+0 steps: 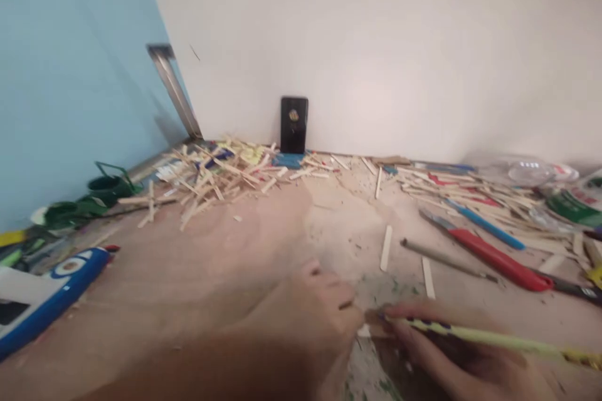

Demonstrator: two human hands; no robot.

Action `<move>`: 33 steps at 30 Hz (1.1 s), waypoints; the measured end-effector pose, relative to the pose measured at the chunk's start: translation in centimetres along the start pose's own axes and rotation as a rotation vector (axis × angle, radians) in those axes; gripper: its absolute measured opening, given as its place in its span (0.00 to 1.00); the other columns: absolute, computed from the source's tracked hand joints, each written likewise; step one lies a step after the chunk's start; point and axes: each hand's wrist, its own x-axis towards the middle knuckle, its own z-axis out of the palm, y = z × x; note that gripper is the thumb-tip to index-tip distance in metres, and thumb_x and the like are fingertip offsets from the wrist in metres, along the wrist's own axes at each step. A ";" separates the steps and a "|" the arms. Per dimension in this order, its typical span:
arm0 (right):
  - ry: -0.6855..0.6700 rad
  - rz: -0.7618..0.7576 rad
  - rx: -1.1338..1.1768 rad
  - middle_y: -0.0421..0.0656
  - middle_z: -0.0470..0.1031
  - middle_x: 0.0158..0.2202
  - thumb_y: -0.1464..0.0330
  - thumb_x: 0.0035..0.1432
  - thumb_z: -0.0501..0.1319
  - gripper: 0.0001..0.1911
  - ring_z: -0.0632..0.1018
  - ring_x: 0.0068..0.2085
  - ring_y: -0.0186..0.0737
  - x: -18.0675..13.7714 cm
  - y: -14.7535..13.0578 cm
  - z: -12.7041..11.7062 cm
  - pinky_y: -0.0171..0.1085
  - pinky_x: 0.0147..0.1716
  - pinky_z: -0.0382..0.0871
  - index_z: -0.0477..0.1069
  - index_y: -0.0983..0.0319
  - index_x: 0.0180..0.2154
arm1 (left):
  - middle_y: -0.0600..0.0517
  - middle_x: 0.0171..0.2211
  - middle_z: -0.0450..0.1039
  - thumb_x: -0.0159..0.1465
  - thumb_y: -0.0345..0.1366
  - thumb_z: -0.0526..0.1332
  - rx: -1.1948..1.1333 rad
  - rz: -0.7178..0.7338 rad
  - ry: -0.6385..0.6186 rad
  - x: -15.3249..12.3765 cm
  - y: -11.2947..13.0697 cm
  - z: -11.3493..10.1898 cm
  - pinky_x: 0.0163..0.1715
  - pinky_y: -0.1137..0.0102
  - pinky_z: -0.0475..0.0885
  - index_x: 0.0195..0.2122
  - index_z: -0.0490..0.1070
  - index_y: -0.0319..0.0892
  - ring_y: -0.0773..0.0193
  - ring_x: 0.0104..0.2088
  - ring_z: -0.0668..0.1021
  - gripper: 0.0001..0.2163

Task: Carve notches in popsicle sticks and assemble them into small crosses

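My right hand (451,351) grips a yellow patterned pencil (484,333), its tip pointing left towards my other hand. My left hand (315,313) is closed, with the fingers curled down near the tabletop. A pale wooden stick (364,330) shows at its fingertips, partly hidden between the two hands. Both hands are somewhat blurred. Just beyond them lie a flat wooden strip (386,248) and a second strip (427,277). A thin brown rod (446,259) and a red-handled cutter knife (498,260) rest to the right.
Loose wooden sticks (221,175) are heaped at the back left, with more (489,207) at the right. A dark phone (294,125) leans on the white wall. A blue-and-white package (56,294) and green items (108,185) lie left. A blue tool (486,223) and clear bottle (522,170) lie right.
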 end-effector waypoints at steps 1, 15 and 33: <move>-0.095 0.054 0.081 0.41 0.83 0.25 0.56 0.64 0.67 0.11 0.83 0.24 0.45 0.1 -0.4 -0.2 0.35 0.20 0.80 0.84 0.53 0.35 | 0.53 0.33 0.73 0.70 0.30 0.60 -0.036 -0.023 -0.024 -0.1 0.1 -0.2 0.36 0.61 0.58 0.33 0.69 0.42 0.61 0.33 0.72 0.07; -0.172 0.009 -0.066 0.41 0.85 0.28 0.67 0.60 0.67 0.07 0.85 0.26 0.42 1.8 -2.2 -1.2 0.28 0.13 0.72 0.84 0.55 0.30 | 0.55 0.32 0.69 0.73 0.27 0.53 -0.236 -0.109 -0.071 -0.3 0.1 -0.6 0.39 0.61 0.59 0.34 0.66 0.44 0.60 0.33 0.69 0.10; -0.315 0.301 0.062 0.41 0.83 0.28 0.60 0.66 0.67 0.09 0.77 0.21 0.34 0.9 -2.8 -1.4 0.29 0.18 0.72 0.79 0.56 0.33 | 0.56 0.30 0.68 0.68 0.26 0.60 -0.244 -0.094 -0.118 0.1 -0.1 -0.8 0.39 0.61 0.59 0.33 0.68 0.44 0.60 0.31 0.71 0.07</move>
